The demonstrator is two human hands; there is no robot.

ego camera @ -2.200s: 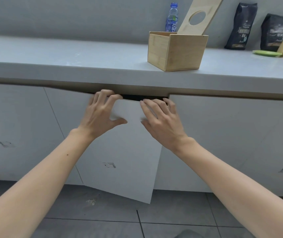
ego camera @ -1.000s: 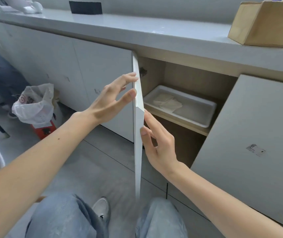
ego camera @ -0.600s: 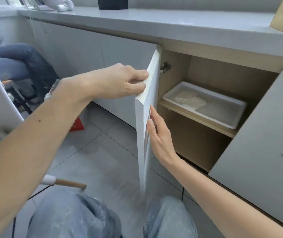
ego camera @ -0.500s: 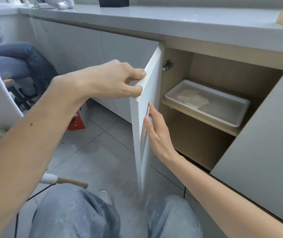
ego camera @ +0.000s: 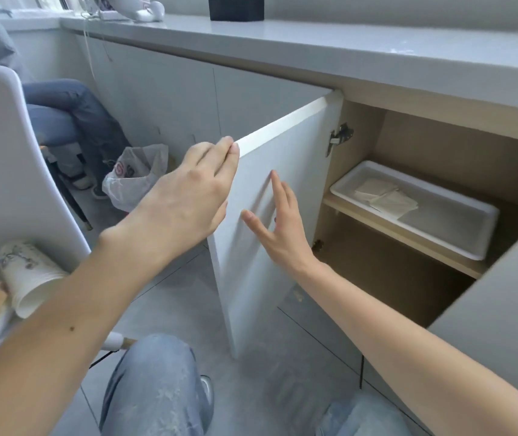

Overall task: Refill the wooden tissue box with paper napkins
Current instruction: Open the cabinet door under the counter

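Head view, looking down and forward: I see a white cabinet door (ego camera: 270, 215) swung wide open in the middle of the frame, hinged at its right edge under a long grey countertop (ego camera: 377, 55) that runs across the top. My left hand (ego camera: 188, 199) sits at centre left, its fingertips (ego camera: 231, 149) hooked over the door's top edge at the outer corner, fingers close together and bent around the panel. My right hand (ego camera: 282, 228) is just right of it, flat and open against the door's inner face, fingers spread and pointing up, pinching nothing. At centre right the open cabinet shows a pale wooden shelf (ego camera: 393, 231) carrying a shallow white rectangular tray (ego camera: 459, 243). In the tray's left end lie the paper napkins (ego camera: 386, 198): a few thin, cream-white folded squares, overlapping loosely and lying flat, slightly askew to each other. The wooden tissue box does not appear in this frame. A metal hinge (ego camera: 339, 136) shows at the top of the door's inner edge. At upper left, another person's legs in blue jeans (ego camera: 75, 114) are visible beside a white chair (ego camera: 6, 158), with a crumpled plastic bag (ego camera: 135, 174) on the grey tiled floor. A black box (ego camera: 235, 8) stands on the countertop at the top centre.
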